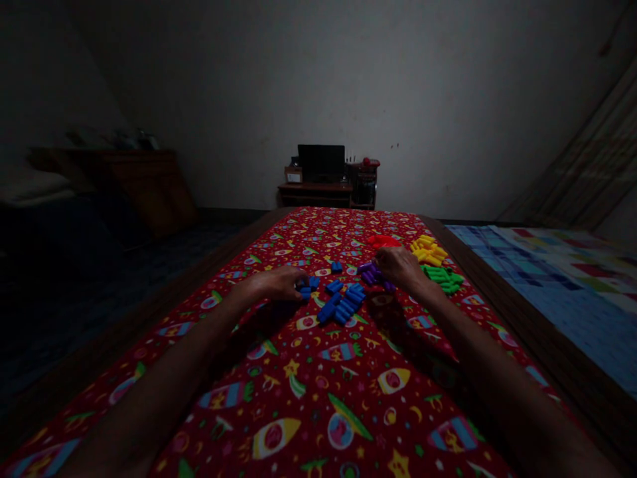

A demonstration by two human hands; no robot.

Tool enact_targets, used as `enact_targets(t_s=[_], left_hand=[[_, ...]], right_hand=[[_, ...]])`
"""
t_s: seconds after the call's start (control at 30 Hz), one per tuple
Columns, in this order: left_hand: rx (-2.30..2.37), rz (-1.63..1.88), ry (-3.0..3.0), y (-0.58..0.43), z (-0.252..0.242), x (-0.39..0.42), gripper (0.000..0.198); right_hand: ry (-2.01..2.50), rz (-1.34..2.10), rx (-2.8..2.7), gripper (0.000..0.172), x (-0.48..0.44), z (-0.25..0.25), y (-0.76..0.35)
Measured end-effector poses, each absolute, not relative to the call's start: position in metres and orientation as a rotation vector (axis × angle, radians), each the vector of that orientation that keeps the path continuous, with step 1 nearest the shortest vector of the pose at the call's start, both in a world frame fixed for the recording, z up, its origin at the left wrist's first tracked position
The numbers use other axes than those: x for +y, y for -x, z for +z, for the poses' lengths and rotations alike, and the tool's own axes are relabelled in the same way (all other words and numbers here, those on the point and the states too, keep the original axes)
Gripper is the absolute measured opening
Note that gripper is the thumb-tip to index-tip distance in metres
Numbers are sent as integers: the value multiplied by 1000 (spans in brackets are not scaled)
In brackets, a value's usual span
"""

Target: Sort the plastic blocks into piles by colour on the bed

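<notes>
Curling at blue pieces [313, 283], your left hand [287, 283] seems bent for fingertip control, as does your right hand [399, 265] at purple pieces [370, 273]; whether either pinches one is unclear. Right of both, yellow pieces [429, 252] and green pieces [444, 280] sit heaped, presumably by colour.

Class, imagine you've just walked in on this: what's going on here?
A person has both hands over a red patterned cloth. The left hand has its fingers at a few blue pieces, with a larger blue cluster to its right. The right hand is at the purple pieces; the picture is too dark to tell whether it grips one. Red pieces lie just beyond that hand, with yellow pieces and green pieces to its right.
</notes>
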State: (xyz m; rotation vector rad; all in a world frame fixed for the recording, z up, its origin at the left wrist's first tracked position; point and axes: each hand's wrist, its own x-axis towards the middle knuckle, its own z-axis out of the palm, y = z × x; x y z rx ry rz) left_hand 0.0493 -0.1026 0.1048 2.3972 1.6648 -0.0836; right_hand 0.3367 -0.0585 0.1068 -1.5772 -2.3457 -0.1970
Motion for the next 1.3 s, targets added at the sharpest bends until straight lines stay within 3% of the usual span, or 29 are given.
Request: enact_targets(t_s=[0.2, 0.3, 0.4, 0.5, 0.63, 0.8, 1.0, 1.13, 1.3], left_hand=[[1796, 354, -2390, -18, 91, -82, 45], [1799, 390, -2390, -11, 76, -78, 54], [1784, 304, -2338, -13, 67, -77, 44], [1891, 430, -2329, -18, 69, -76, 31], [1884, 819, -2241, -36, 83, -78, 36], [1522, 963, -2103, -84, 91, -92, 47], [1337, 779, -2122, -97, 89, -102, 50], [1521, 276, -2238, -63, 106, -104, 52], [1888, -182, -2219, -32, 111, -103, 49]], right_hand=[[1475, -170, -2407, 29, -63, 108, -329], [1445, -159, -2437, 29, -62, 106, -330], [1435, -142, -2452, 29, -61, 105, -331], [1422, -110, -2427, 28, -61, 107, -333], [1252, 110, -2370, 27, -65, 114, -331], [838, 363, -2478, 30, -81, 107, -308], [874, 168, -2645, 26, -85, 94, -301], [1051, 91, -2766, 24, -70, 104, -327], [1177, -19, -2867, 34, -52, 105, -352]])
